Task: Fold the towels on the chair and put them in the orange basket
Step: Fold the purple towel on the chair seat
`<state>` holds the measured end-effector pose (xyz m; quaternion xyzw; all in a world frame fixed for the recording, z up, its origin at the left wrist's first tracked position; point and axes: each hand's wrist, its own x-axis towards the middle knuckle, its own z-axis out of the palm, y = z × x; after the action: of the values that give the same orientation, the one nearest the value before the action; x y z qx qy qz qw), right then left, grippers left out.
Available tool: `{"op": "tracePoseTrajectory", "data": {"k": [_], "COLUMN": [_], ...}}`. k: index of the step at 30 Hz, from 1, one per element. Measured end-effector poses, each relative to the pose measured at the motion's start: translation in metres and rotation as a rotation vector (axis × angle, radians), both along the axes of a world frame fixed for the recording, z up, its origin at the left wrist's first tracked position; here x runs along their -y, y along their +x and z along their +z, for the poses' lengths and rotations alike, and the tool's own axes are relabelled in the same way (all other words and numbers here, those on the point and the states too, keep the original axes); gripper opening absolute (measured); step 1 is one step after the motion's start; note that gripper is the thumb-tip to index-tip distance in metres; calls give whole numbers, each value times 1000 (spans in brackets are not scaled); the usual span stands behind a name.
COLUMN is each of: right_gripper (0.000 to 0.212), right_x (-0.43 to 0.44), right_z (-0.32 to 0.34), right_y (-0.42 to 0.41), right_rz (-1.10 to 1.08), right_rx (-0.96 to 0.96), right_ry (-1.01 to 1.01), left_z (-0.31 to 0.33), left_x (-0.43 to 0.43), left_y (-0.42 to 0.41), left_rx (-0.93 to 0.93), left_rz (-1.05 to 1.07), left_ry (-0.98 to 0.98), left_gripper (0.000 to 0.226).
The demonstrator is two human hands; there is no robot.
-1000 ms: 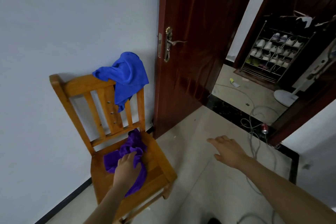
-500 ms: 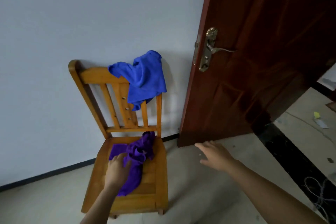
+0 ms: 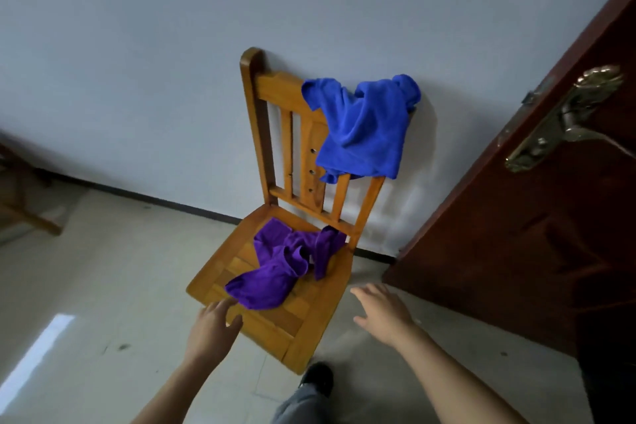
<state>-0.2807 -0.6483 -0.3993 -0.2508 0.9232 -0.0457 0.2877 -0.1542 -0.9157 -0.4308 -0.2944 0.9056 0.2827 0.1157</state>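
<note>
Had folded nothing yet: purple towel (image 3: 275, 272) crumpled on chair (image 3: 296, 318) seat, blue towel (image 3: 361, 127) over its back, left hand (image 3: 213, 330) and right hand (image 3: 385, 313) loose-fingered, empty.

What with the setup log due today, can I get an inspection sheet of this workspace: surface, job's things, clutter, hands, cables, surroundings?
Surface: wooden chair, slatted seat, against the wall.
Job's things: purple towel crumpled on the seat; blue towel draped over one top corner of the backrest; orange basket not in view.
Clutter: nothing seen.
Hands: left hand open at the seat's front edge, by the purple towel; right hand open above the floor beside the chair.
Cables: nothing seen.
Surroundings: pale wall, tiled floor, dark red door with brass handle, wooden furniture at the left edge.
</note>
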Motion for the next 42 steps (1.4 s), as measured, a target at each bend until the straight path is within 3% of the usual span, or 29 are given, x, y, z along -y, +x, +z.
{"op": "tracePoseTrajectory", "data": {"k": [15, 21, 29, 33, 36, 39, 42], "right_gripper": [40, 36, 40, 57, 67, 56, 47], "right_x": [88, 139, 211, 237, 238, 232, 229], "right_z": [-47, -98, -195, -231, -246, -243, -218], "right_y": [-83, -102, -156, -168, -164, -153, -145], "right_rz": [99, 146, 264, 352, 319, 299, 259], "right_rx": [228, 333, 174, 186, 220, 158, 90], "right_ry": [-17, -44, -90, -33, 66, 66, -33], "left_z": [-56, -96, -188, -219, -232, -223, -202], "left_x": [-21, -11, 12, 26, 22, 14, 11], "left_y": [-77, -78, -118, -130, -128, -122, -112], "left_rx": [178, 229, 265, 290, 167, 61, -31], "left_rz": [297, 557, 615, 819, 930, 1153, 1324], "left_ry": [327, 302, 77, 201, 399, 460, 457], "left_gripper": [37, 43, 69, 80, 62, 37, 29]}}
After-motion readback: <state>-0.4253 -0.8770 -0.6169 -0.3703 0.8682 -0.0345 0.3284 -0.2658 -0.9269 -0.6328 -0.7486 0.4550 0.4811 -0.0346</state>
